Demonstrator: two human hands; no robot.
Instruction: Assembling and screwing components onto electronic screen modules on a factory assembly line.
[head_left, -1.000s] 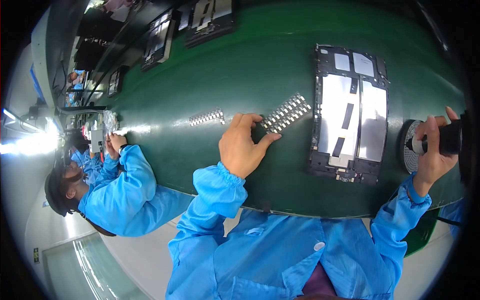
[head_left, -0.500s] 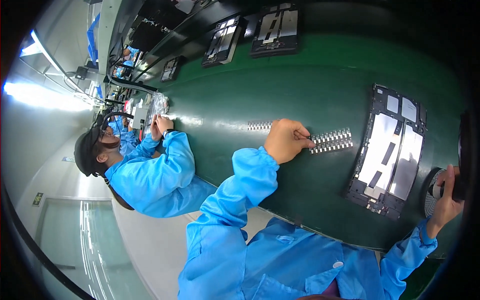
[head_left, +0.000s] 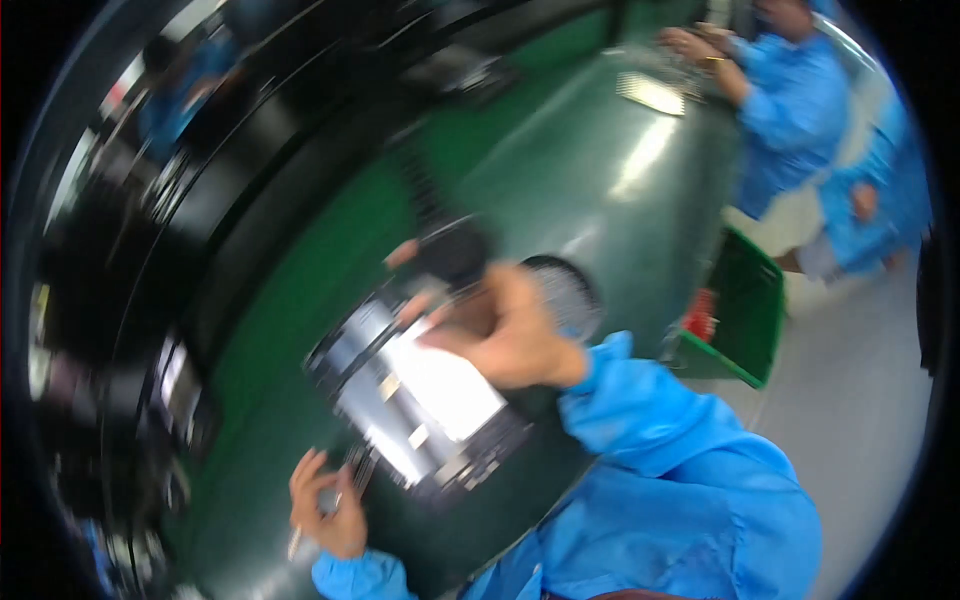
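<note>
A tablet-like device with its back off [head_left: 455,385], silver plates and black edges, lies on the green bench between my hands. Over its far right side, my right hand [head_left: 515,330] is curled round a black round object [head_left: 455,250]; blur hides its kind. A dark band stretches away beyond that object. My left hand [head_left: 330,510] is off the device's near left corner, thumb and finger bent together. At those fingertips is a narrow strip of small parts [head_left: 360,468], seen blurred and nearly edge-on; it appears pinched there.
Beside my right wrist lies a grey-black reel [head_left: 567,295]. A green crate [head_left: 740,320] with something red inside stands past the bench edge at right. A person in blue [head_left: 795,110] works at the far right by a light perforated sheet [head_left: 650,93]. Dark shelving runs along the left.
The view has swung toward the right and blurred. My right hand has moved from beside the reel to above the device, now round the black object. My left hand remains by the strip.
</note>
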